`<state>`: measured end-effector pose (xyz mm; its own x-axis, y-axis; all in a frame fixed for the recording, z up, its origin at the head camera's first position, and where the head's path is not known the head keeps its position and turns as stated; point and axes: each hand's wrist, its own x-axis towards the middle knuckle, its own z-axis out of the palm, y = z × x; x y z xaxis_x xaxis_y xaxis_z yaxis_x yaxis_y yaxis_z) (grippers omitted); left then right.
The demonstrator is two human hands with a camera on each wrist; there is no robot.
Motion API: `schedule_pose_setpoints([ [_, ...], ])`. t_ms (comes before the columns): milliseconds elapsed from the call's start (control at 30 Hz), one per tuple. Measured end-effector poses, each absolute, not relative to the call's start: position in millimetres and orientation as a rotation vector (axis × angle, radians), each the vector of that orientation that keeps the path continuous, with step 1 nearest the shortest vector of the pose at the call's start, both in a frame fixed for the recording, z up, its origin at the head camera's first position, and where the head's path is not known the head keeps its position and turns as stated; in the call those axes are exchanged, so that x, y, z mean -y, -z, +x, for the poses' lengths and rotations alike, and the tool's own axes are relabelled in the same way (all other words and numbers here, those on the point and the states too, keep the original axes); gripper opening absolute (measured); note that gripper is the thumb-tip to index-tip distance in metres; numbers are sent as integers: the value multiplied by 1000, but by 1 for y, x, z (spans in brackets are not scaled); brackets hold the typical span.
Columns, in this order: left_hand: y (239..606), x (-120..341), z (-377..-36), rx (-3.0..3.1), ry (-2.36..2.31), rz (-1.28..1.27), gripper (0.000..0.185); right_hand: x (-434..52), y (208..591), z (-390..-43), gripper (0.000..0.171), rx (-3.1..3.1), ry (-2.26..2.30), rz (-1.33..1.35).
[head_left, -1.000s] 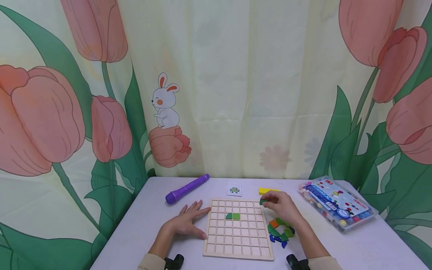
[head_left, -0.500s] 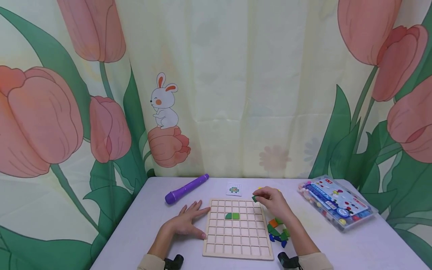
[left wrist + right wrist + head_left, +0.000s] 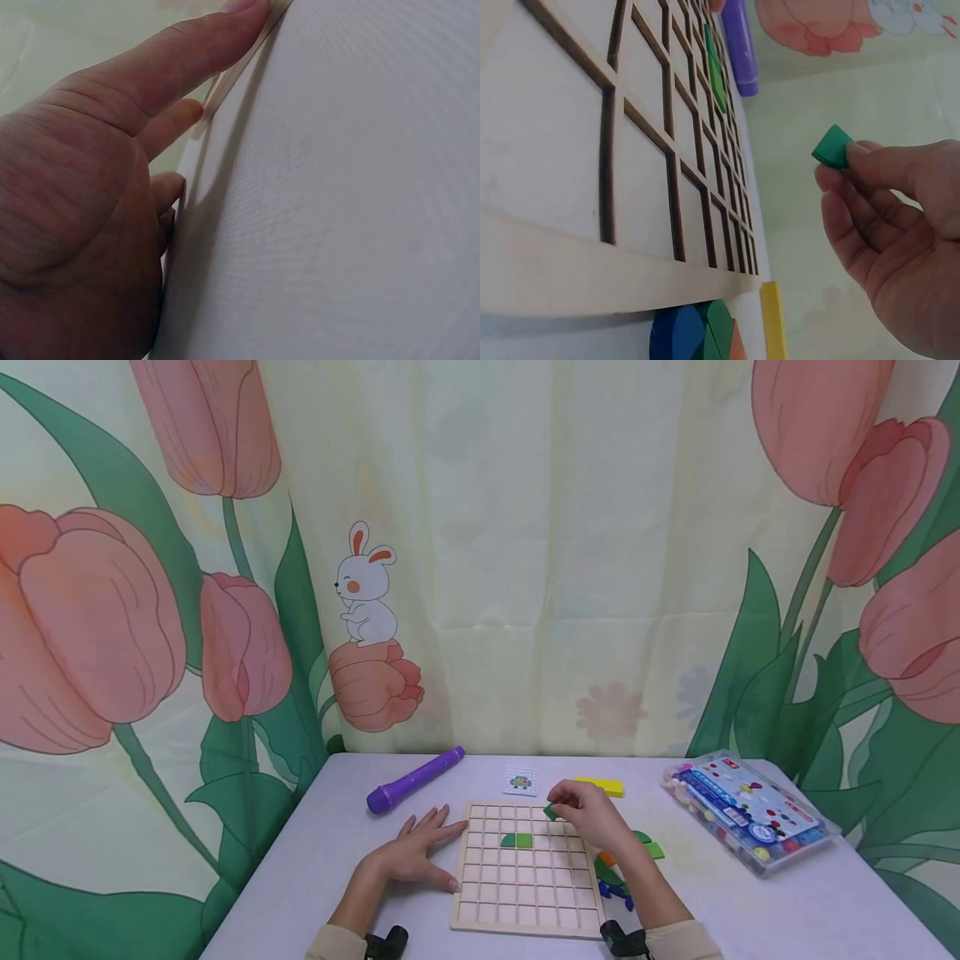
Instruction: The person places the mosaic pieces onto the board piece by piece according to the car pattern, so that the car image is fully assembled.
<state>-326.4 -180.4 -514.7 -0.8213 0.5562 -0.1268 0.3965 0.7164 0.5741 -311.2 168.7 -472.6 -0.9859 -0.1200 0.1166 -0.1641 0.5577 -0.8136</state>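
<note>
My right hand [image 3: 587, 814] pinches a dark green quarter-round block [image 3: 832, 146] between thumb and fingertips, above the upper right part of a wooden grid board [image 3: 528, 893]. Two pieces sit side by side in the grid: a dark green rounded one [image 3: 508, 840] and a light green square [image 3: 525, 840]. My left hand [image 3: 417, 853] lies at the board's left edge with its fingers spread. Its thumb touches that edge in the left wrist view. Part of the loose block pile [image 3: 611, 872], in green, orange and blue, is hidden behind my right forearm.
Behind the board lies a small card [image 3: 521, 782] with a coloured pattern. A yellow bar [image 3: 600, 787] is right of the card. A purple microphone-shaped stick [image 3: 416, 781] lies at the back left, and a clear plastic case [image 3: 750, 814] of colourful pieces at the right.
My right hand has moved left with the green block, from beside the board's upper right corner to over the grid. The left hand has stayed put.
</note>
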Motion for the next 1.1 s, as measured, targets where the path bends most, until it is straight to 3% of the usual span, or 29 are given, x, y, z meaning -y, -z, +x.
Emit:
schedule_pose_setpoints([
  [1100, 517, 182, -327, -2647, -777, 737, 104, -154, 497, -309, 10, 2853, -1317, 524],
])
